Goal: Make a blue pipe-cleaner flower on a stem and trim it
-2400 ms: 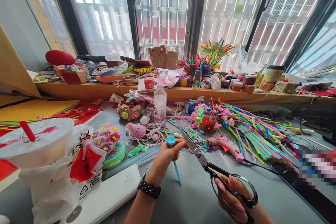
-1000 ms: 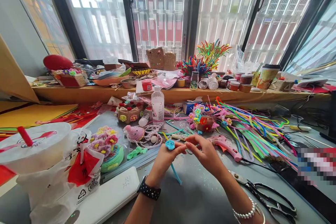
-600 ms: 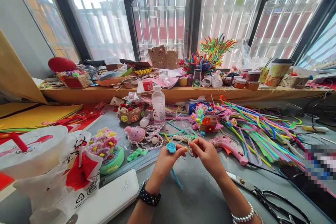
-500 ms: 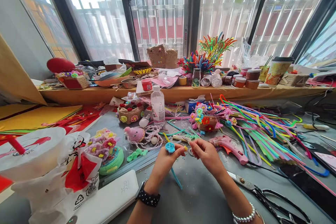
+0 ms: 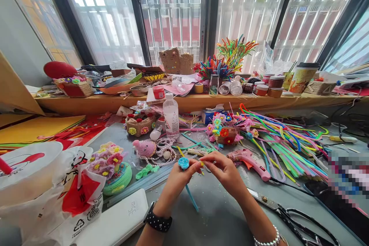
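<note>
My left hand [image 5: 179, 180] is closed round a blue pipe-cleaner flower [image 5: 183, 163], whose head shows above the fingers. Its blue stem [image 5: 191, 198] hangs below the palm. A small yellow piece [image 5: 201, 164] is pinched at the tips of the left thumb and forefinger. My right hand [image 5: 221, 170] meets it there, thumb and forefinger pressed together at the yellow piece. Black-handled scissors [image 5: 278, 208] lie on the table beside the right forearm. Beyond my right hand rests a pink glue gun [image 5: 250, 162].
Several pipe cleaners [image 5: 285, 150] spread over the right side. A pearl string [image 5: 165, 150], a clear bottle [image 5: 171, 115] and flower-trimmed baskets [image 5: 141, 124] stand behind my hands. At left are a white power bank [image 5: 118, 219], a bagged drink cup [image 5: 25, 184] and a green flower ornament [image 5: 118, 178].
The scissors went from my right hand onto the table at right. My right hand came over to my left, and its fingertips have now closed in on the yellow piece.
</note>
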Tool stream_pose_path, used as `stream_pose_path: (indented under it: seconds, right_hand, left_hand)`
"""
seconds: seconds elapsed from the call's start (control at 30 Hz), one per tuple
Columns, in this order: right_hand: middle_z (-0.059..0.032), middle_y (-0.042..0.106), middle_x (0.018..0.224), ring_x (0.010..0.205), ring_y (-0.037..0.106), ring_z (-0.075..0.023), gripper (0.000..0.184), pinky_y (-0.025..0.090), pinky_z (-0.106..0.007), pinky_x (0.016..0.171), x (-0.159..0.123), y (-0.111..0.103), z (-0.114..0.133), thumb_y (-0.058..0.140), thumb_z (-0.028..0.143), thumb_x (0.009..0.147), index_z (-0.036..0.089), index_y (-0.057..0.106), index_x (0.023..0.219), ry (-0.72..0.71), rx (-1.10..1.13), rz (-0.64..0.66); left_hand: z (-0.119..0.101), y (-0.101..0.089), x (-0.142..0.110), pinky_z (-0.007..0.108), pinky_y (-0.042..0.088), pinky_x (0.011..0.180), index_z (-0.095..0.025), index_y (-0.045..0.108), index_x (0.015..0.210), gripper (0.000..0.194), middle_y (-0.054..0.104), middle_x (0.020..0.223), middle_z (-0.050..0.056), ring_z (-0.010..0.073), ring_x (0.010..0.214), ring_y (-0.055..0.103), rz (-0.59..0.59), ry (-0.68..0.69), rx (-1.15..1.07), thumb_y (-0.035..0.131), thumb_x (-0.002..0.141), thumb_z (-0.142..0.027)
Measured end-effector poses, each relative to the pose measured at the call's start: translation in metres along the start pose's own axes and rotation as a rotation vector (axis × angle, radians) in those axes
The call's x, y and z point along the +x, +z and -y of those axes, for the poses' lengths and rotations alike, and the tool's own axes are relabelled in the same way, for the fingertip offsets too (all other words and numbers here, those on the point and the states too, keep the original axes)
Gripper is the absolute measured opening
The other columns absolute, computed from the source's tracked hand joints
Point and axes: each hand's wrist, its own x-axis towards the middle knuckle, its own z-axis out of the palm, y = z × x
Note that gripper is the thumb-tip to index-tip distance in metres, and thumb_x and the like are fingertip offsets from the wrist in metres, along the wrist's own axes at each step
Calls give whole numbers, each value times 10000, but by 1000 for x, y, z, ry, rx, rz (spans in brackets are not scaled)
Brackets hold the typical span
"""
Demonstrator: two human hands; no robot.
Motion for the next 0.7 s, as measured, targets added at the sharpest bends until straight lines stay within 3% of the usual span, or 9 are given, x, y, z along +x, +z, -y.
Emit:
stream_pose_path:
  seconds: [0.2,0.5,0.6,0.7]
  right_hand:
    - [-36,589,745,697,538,-147,133,416,-226,574,-1,4,-2,499,230,775,171,618,784,-17,-40,-30]
    - [-38,590,713,632,539,-145,155,428,-237,552,-2,12,-5,494,275,773,155,588,744,48,-71,-130]
    - [-40,591,710,627,538,-147,167,427,-238,545,-3,13,-5,492,287,772,153,588,747,64,-82,-153]
    - [-43,590,717,634,539,-148,181,426,-234,543,-4,13,-5,486,296,775,150,589,750,66,-74,-149]
  left_hand:
    - [1,1,-1,216,159,408,-140,565,601,338,285,410,-81,58,402,216,-73,30,-16,530,641,-474]
    - [6,3,3,236,325,486,-151,612,642,228,560,567,0,123,538,449,-138,89,7,583,624,-377]
    - [6,3,3,257,363,547,-144,618,647,204,586,607,11,138,587,477,-118,105,-6,595,620,-345]
    - [4,4,1,243,347,500,-143,611,645,185,577,592,5,125,553,462,-147,65,-15,601,617,-325]
